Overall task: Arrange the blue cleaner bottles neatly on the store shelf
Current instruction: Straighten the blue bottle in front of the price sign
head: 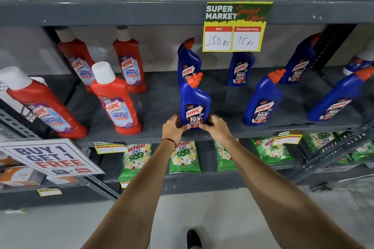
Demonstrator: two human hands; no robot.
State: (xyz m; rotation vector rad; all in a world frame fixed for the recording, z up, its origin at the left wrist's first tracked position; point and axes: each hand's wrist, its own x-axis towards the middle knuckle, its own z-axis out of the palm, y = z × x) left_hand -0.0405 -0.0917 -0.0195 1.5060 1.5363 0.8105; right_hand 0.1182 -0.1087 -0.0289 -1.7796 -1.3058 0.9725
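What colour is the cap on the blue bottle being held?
Orange-red, on the held blue bottle, seen in the head view.

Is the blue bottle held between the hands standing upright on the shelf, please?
Upright: the blue bottle stands base-down on the shelf, orange cap up.
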